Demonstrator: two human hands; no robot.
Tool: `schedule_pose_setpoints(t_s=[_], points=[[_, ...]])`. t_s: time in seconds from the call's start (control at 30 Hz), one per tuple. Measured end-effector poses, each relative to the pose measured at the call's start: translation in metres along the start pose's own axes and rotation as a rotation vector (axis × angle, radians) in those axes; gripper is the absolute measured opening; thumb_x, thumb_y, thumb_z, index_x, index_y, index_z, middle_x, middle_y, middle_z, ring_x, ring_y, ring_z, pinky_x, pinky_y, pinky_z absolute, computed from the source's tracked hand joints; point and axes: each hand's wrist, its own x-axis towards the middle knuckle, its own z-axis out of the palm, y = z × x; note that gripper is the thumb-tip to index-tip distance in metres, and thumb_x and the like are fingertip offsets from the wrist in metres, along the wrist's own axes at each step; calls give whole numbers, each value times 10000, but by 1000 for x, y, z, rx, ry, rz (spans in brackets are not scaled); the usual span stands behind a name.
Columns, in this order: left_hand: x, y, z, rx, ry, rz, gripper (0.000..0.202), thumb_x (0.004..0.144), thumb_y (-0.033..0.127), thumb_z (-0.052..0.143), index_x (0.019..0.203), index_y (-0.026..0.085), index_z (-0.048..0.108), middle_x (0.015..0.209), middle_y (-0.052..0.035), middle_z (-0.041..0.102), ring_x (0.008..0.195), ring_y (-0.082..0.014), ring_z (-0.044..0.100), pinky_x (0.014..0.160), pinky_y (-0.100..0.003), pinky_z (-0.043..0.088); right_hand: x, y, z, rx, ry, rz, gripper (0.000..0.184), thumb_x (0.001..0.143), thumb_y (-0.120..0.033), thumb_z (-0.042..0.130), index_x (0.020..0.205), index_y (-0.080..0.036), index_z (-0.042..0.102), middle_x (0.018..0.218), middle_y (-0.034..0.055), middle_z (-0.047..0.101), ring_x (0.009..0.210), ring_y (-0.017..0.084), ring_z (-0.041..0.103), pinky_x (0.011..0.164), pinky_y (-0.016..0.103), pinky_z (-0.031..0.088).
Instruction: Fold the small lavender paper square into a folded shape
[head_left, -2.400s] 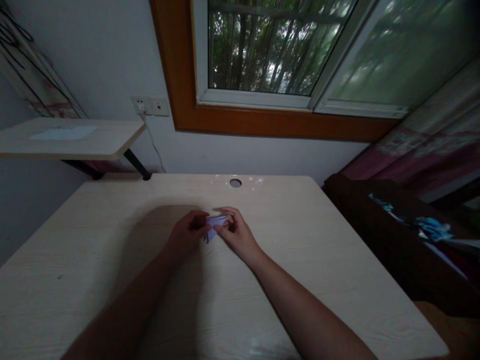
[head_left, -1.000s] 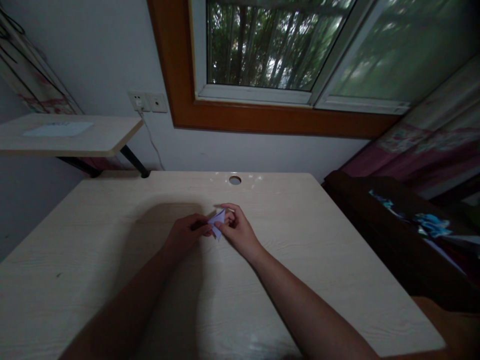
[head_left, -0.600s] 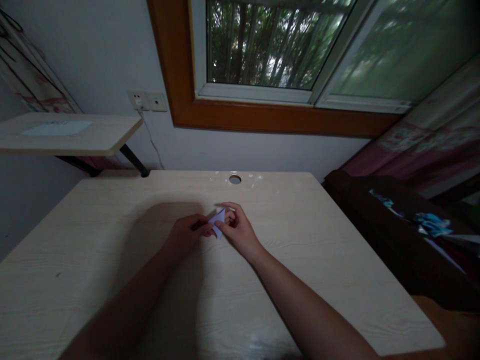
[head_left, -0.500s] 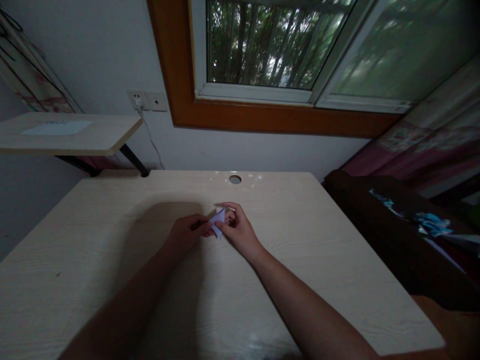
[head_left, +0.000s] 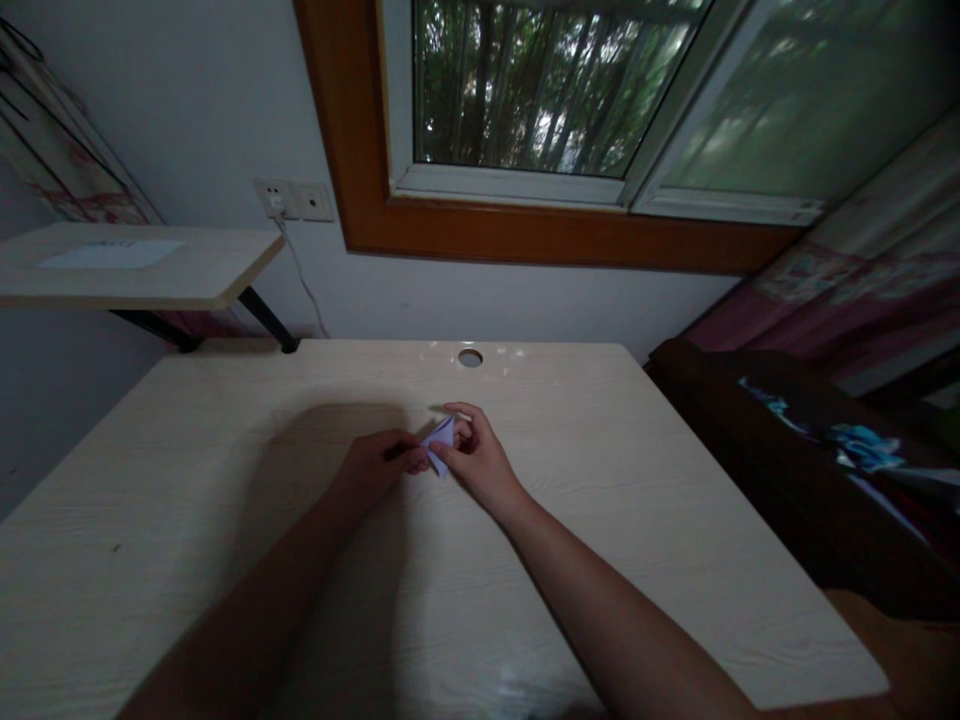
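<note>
Between my two hands is a small folded piece of pale purple paper (head_left: 443,436), roughly triangular, with a layered upper edge. My left hand (head_left: 382,455) pinches its left corner between thumb and fingers. From the other side, my right hand (head_left: 480,455) grips the paper, its thumb pressed on the front face and its index finger stretched out above. Some of the paper is covered by the fingers. Both hands are just over the light wooden desk (head_left: 600,520), about its middle.
A round cable hole (head_left: 470,358) pierces the desk's back edge. At the left stands a raised shelf (head_left: 225,270) with a white sheet (head_left: 112,254) on it. A cord hangs from the wall socket (head_left: 292,200). Dark furniture holding a blue crumpled item (head_left: 866,448) is at the right.
The paper has shifted and turned slightly to the right, and its outline looks more like a closed triangle. Both hands stay almost in place, holding it.
</note>
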Motion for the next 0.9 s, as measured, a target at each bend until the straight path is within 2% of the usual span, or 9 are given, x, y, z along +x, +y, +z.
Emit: schedule_pose_setpoints(t_s=[0.23, 0.7, 0.9], points=[[0, 1, 0, 25, 11, 5, 271, 806, 453, 701, 910, 204, 715, 798, -20, 775, 736, -188, 744, 726, -285, 590, 1, -4, 0, 14, 11, 39, 553, 751, -265, 765, 1234, -294, 497, 707, -64, 544, 614, 121, 465, 572, 255, 375], [-2, 7, -1, 66, -18, 38, 235, 832, 420, 675, 902, 198, 710, 799, -23, 772, 729, -178, 736, 720, -275, 579, 1, -1, 0, 8, -1, 28, 558, 750, -274, 771, 1234, -292, 493, 705, -61, 538, 617, 124, 459, 566, 253, 367], [-2, 4, 0, 64, 22, 40, 248, 813, 428, 700, 913, 202, 716, 820, -31, 769, 761, -190, 736, 732, -285, 577, -1, -3, -1, 7, -23, 23, 542, 763, -280, 762, 1236, -297, 497, 734, -51, 554, 633, 128, 484, 579, 257, 389]])
